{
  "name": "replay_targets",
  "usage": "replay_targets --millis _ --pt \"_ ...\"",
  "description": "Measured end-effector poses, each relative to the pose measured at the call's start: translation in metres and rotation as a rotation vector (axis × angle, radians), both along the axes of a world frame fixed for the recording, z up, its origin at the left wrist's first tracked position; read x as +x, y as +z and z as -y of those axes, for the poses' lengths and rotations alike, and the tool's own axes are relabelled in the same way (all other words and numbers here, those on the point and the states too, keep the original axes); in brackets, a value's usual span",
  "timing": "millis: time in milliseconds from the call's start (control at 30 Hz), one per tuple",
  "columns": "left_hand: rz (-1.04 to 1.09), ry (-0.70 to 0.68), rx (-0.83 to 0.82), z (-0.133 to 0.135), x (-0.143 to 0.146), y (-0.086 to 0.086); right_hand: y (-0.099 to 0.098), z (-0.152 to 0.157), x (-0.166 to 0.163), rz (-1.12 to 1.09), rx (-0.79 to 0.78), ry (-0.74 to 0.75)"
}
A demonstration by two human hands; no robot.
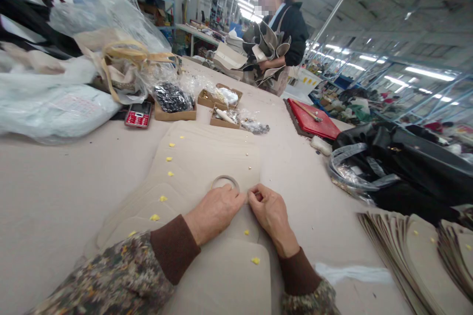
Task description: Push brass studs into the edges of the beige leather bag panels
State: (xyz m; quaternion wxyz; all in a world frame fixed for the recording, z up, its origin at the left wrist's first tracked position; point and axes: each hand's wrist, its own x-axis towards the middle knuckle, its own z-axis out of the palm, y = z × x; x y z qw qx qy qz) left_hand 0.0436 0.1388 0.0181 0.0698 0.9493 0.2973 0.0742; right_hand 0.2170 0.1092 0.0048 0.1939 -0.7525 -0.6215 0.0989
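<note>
A stack of overlapping beige panels (207, 152) lies in front of me, with yellow bits (163, 199) along one side and small gold studs (250, 168) near the right edge. My left hand (218, 211) lies over the panels, its fingers closed at the right edge of one. A thin beige ring (225, 177) shows just behind its knuckles; its lower part is hidden. Almost touching the left fingertips, my right hand (271, 214) is curled in a pinch at the same edge. Whatever sits between its fingertips is hidden.
Small cardboard boxes (175, 114) of parts and a red phone (139, 115) stand behind the panels. Plastic bags (55, 103) fill the left. To the right are a red board (314, 120), a black bag (410, 167) and stacked panels (417, 256). A person (291, 34) carries pieces beyond.
</note>
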Motion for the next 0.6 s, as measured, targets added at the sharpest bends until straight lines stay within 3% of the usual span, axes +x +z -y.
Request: replay_targets --millis 200,333,467,600 --pt "0.132 0.017 -0.035 0.001 -0.011 0.015 0.016 0.019 -0.001 -0.042 -0.231 0.159" --pt "0.356 -0.014 -0.062 -0.001 -0.015 0.008 0.012 0.028 0.003 -0.149 -0.237 0.174" --pt "0.454 -0.070 -0.034 0.001 -0.016 -0.004 0.011 0.032 0.004 -0.384 0.014 0.112" --pt "0.448 -0.069 -0.004 0.006 -0.016 -0.008 0.020 0.037 -0.003 -0.486 0.312 0.325"
